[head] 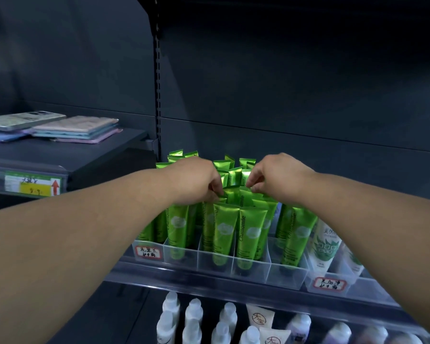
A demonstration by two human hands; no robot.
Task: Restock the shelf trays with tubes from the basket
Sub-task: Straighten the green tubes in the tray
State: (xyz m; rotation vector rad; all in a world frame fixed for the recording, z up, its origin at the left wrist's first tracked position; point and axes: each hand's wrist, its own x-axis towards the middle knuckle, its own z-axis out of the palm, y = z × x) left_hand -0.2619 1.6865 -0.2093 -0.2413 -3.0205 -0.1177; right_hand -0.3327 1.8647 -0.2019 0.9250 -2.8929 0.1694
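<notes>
**Item:** tubes [225, 229], green. Metallic foil-look skin with a flat crimped seal at the top, tapering to a cap at the bottom. They stand cap-down with the long axis upright, leaning slightly back.

**Location:** tray [248, 269], clear rigid plastic split by thin dividers. It sits along the front edge of the middle shelf. The tubes are packed several deep from the front wall to the rear. The basket is not in view.

**Hands:** left hand [196, 180] and right hand [276, 177] both reach in from above, knuckles up, close together over the centre compartments. The fingertips of each pinch crimped seals in the second row back. Whether they share one tube or hold two neighbours cannot be told.

**Key relation:** the pinched seals lie directly below and between the two hands, about equally near to each. Because the axis is vertical, any seating or straightening would probably go straight down into the slot.

**Handling (judged):** the foil is likely slick and the crimps stiff and thin. The bodies probably give when squeezed, and the tight rows may snag.

**Adjacent stock:**
- white tubes [325, 244] toward the right end of the same shelf
- handwritten label [148, 252] on the tray's left front corner
- pale bottles [194, 316] on the shelf below
</notes>
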